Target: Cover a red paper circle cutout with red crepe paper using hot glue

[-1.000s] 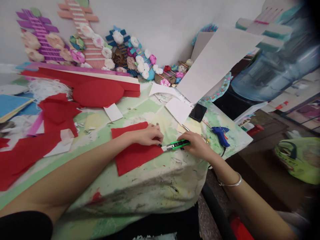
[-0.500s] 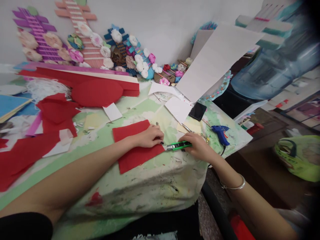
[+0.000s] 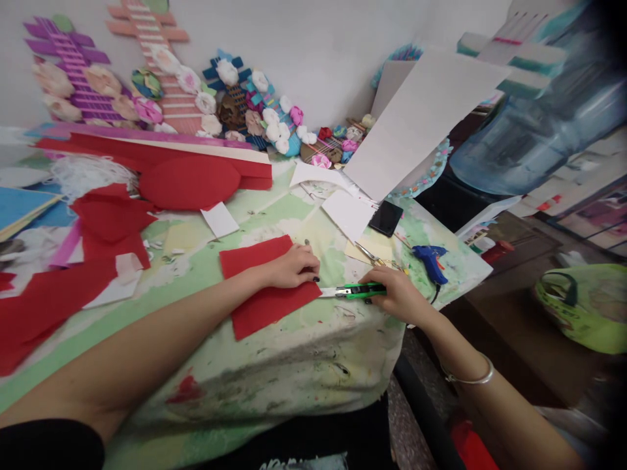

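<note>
A folded red sheet (image 3: 264, 307), of cloth or crepe paper, lies on the stained tablecloth in front of me. My left hand (image 3: 294, 266) presses it down near its right side, fingers curled. From the right, my right hand (image 3: 396, 292) grips a green utility knife (image 3: 350, 291) with its blade slid out toward the left. The blade's tip meets the sheet's right edge, close to my left fingertips; whether it lies inside the fold I cannot tell. Just beyond my right hand are scissors (image 3: 368, 253) on a piece of pale yellow paper (image 3: 353, 252).
A blue glue gun (image 3: 431, 261) and a black phone (image 3: 386, 218) lie to the right. White card pieces (image 3: 347, 214) sit behind. More red pieces (image 3: 191, 183) and white string (image 3: 91, 176) cover the left. Flower-decorated crafts (image 3: 181, 98) lean on the wall; a water jug (image 3: 529, 143) stands right.
My right hand has drawn the knife a little to the right, so more of its blade shows outside the red sheet's edge. My left hand and the sheet have stayed in place.
</note>
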The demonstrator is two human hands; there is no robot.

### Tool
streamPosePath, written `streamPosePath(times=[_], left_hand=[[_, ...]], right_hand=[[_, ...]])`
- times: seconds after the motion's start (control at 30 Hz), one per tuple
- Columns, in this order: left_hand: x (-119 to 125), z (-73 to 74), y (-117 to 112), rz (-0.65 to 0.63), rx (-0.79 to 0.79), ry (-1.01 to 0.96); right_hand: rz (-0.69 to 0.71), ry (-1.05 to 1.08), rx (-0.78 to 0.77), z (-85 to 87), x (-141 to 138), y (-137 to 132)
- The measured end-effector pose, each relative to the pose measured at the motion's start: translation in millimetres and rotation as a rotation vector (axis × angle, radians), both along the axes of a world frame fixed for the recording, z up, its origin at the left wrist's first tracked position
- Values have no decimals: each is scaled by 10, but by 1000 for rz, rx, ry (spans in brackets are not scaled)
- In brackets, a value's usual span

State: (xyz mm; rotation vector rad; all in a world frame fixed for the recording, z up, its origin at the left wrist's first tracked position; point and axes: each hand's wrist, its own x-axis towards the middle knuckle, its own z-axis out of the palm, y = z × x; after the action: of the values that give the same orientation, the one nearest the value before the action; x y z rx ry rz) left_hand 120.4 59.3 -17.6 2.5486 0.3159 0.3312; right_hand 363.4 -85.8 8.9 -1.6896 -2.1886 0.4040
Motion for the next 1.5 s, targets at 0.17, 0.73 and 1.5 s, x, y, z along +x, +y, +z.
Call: streamPosePath(times=[0.17, 0.73, 1.5], left_hand=[[-4, 5, 3, -11, -7, 3], [-4, 5, 3, -15, -18, -6], [-3, 3, 2, 9, -22, -9]], right_hand=[[10, -15, 28, -1, -18, 44], [39, 4, -4, 43, -58, 71], [56, 7, -3, 48, -104, 58]])
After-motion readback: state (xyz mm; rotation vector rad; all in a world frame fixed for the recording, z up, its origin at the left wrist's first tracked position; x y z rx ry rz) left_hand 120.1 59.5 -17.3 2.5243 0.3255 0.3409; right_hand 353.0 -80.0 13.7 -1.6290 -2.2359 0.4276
